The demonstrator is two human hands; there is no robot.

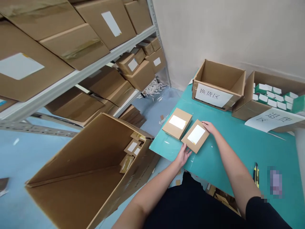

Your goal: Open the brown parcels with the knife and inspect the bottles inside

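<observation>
Two flat kraft cardboard boxes with white labels lie side by side on a teal table mat (238,159). My left hand (183,155) grips the lower edge of the right-hand box (195,144), and my right hand (209,127) holds its upper right corner. The box appears to rest on the mat between my hands. Just left of it, almost touching, lies the other flat box (177,123), which neither hand touches.
A large open carton (81,168) holding small kraft boxes stands on the floor at left. Steel shelving (78,76) holds stacked cartons. On the table are a labelled open box (218,84), a box of small white-and-green packs (269,95), and a yellow utility knife (256,175).
</observation>
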